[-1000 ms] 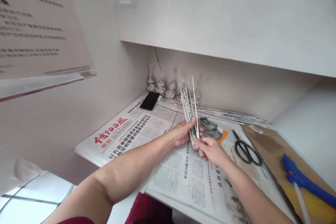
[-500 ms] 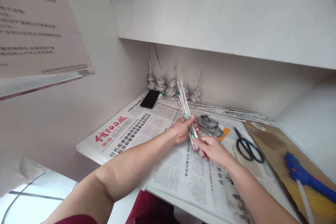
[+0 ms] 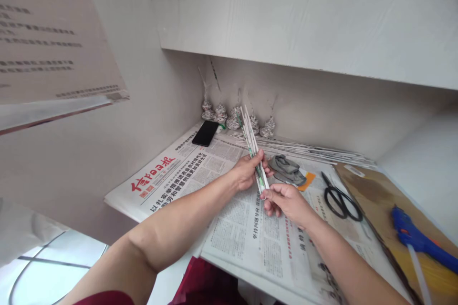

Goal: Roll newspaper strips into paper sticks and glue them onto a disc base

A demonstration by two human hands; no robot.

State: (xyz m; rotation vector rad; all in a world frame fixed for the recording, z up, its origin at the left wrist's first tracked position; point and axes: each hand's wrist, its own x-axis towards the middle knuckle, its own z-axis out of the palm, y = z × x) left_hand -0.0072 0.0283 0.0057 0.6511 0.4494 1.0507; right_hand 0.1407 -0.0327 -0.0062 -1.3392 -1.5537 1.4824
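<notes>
A bundle of thin rolled newspaper sticks (image 3: 251,140), white with some green print, slants upward over the newspaper-covered table. My left hand (image 3: 247,170) is closed around its middle, thumb on top. At the lower end, the fingers of my right hand (image 3: 282,200) pinch the bundle near its tips. Just right of the hands lies a crumpled grey cloth or glove (image 3: 286,170) on an orange piece (image 3: 307,182). Black-handled scissors (image 3: 341,200) rest farther right.
Several woven paper gourd shapes (image 3: 234,118) stand along the back wall beside a black phone (image 3: 205,133). Long paper sticks (image 3: 315,150) lie behind the hands. A blue glue gun (image 3: 415,236) sits on cardboard (image 3: 372,186) at right. A shelf panel (image 3: 304,19) overhangs the back.
Both hands keep hold of the bundle. The right hand's fingers have shifted slightly at its lower end, and the view has moved a little.
</notes>
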